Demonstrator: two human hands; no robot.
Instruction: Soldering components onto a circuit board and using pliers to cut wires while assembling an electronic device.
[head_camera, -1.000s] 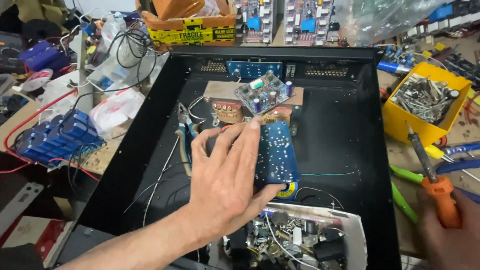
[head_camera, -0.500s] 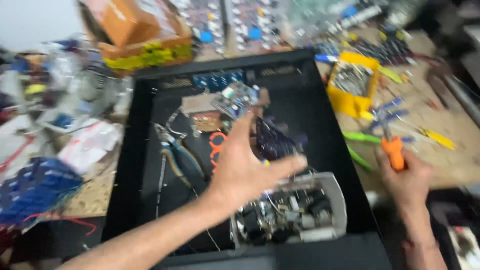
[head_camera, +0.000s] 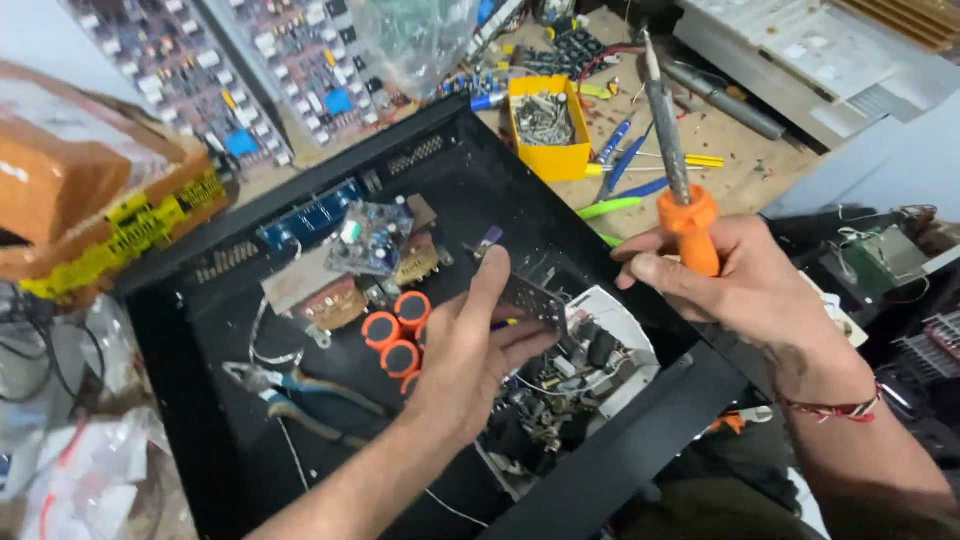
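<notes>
My left hand (head_camera: 470, 345) holds a small circuit board (head_camera: 533, 298) tilted on edge above the open black metal chassis (head_camera: 250, 440), fingers wrapped behind it. Three orange-topped capacitors (head_camera: 393, 330) show just left of that hand. My right hand (head_camera: 745, 280) grips the orange handle of a soldering iron (head_camera: 672, 150) whose grey shaft points up and away over the workbench. The iron's tip is well apart from the board. A white tray of parts and wires (head_camera: 600, 365) lies inside the chassis below the board.
Blue-handled pliers (head_camera: 290, 385) lie in the chassis at left, with small boards (head_camera: 372, 238) at its back. A yellow bin of screws (head_camera: 545, 125), pens and screwdrivers (head_camera: 625, 165) sit on the wooden bench. A cardboard box (head_camera: 90, 200) stands far left, circuit boards (head_camera: 250, 70) behind.
My left hand has lifted the board from lying flat to tilted on edge. My right hand has brought the soldering iron up and closer. The view has swung around the chassis.
</notes>
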